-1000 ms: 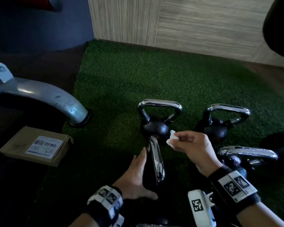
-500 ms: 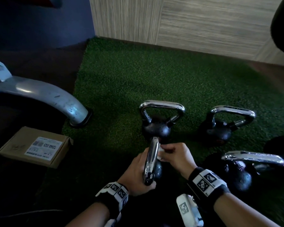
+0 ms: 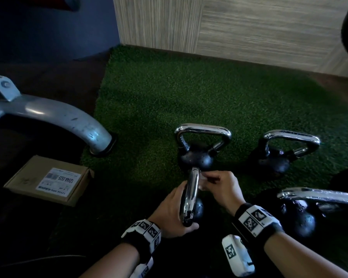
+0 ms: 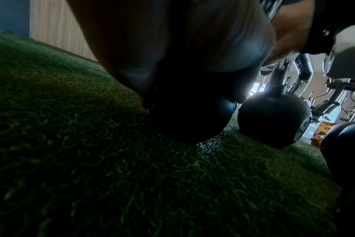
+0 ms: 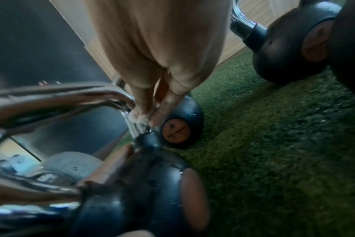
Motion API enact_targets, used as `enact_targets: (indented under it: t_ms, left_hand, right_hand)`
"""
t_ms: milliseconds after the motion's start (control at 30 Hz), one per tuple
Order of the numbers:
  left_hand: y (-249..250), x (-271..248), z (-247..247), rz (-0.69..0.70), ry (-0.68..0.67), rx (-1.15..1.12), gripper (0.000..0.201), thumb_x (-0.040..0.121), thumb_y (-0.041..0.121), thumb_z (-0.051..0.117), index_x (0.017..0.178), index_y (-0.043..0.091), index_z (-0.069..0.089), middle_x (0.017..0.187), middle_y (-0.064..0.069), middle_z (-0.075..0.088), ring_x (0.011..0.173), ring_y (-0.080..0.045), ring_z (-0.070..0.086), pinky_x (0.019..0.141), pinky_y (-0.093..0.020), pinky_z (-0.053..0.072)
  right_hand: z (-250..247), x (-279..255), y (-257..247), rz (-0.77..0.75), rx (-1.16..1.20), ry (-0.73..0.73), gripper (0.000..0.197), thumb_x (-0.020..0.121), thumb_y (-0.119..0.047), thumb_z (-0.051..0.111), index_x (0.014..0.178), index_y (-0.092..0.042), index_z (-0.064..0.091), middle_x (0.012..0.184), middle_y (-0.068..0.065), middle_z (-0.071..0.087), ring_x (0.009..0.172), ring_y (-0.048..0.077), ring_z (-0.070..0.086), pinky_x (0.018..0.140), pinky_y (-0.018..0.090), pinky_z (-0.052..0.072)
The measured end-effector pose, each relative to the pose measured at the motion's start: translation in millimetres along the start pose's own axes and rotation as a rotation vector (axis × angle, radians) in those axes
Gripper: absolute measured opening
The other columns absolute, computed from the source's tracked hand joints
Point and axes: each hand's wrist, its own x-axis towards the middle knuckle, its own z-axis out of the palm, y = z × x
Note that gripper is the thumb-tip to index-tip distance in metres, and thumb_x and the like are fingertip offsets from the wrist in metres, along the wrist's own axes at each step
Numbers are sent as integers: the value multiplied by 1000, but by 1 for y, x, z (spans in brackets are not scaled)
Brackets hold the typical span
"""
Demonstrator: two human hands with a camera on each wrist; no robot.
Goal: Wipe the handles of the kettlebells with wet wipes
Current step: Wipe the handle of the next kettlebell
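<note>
The nearest kettlebell (image 3: 191,209) stands on the green turf (image 3: 159,97) in front of three others, its chrome handle (image 3: 190,197) seen edge-on in the head view. It is judged heavy and rigid, a cast ball unlikely to shift under wiping, though the polished handle is probably slick, more so once wet. A steadying hold is best taken on the handle itself, low on one side, leaving the other side free for the wipe.

The left hand (image 3: 169,215) is wrapped round the near part of the handle, thumb tucked under its lower end. The right hand (image 3: 221,187) is pressed against the far right side of the handle, its fingers (image 5: 140,115) closed together on a small white wet wipe (image 3: 202,180) that is mostly hidden between them and the chrome. In the right wrist view the fingertips are seen touching the handle just above where it meets the black ball.
</note>
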Motion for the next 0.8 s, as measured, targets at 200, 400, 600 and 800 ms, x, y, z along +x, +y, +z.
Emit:
enact_targets:
  t_ms: [200,400,600,800]
  left_hand:
    - [-2,2,-3,-13,-30,-12,128,67,61,85,160,39,0,165,14,17,152,-3,22,125,-30,27]
    - [-6,5,-6,-36,-3,-69,126,65,57,89,160,44,7,163,20,26,149,2,29,123,-33,32]
    - [0,13,-10,-42,-13,-79,107,68,40,94,147,55,23,140,44,31,129,27,32,106,1,25]
    - [-3,14,-9,-131,-26,-117,94,67,45,92,146,40,42,135,36,47,126,26,40,109,-6,34]
  right_hand:
    - [-9,-4,-18,-247,-92,52,21,80,-8,85,97,-21,83,95,-7,79,88,6,75,87,33,62]
    - [-13,-21,-40,-651,-290,-46,21,81,-9,85,99,-18,84,99,-9,76,91,1,71,87,14,53]
    - [-20,-9,-55,-522,-234,-136,21,74,-10,90,92,-19,84,88,-16,76,84,-4,71,77,10,50]
    - [-15,-42,-61,-331,-157,-250,20,68,-16,94,84,-22,84,80,-10,80,74,0,73,71,8,50]
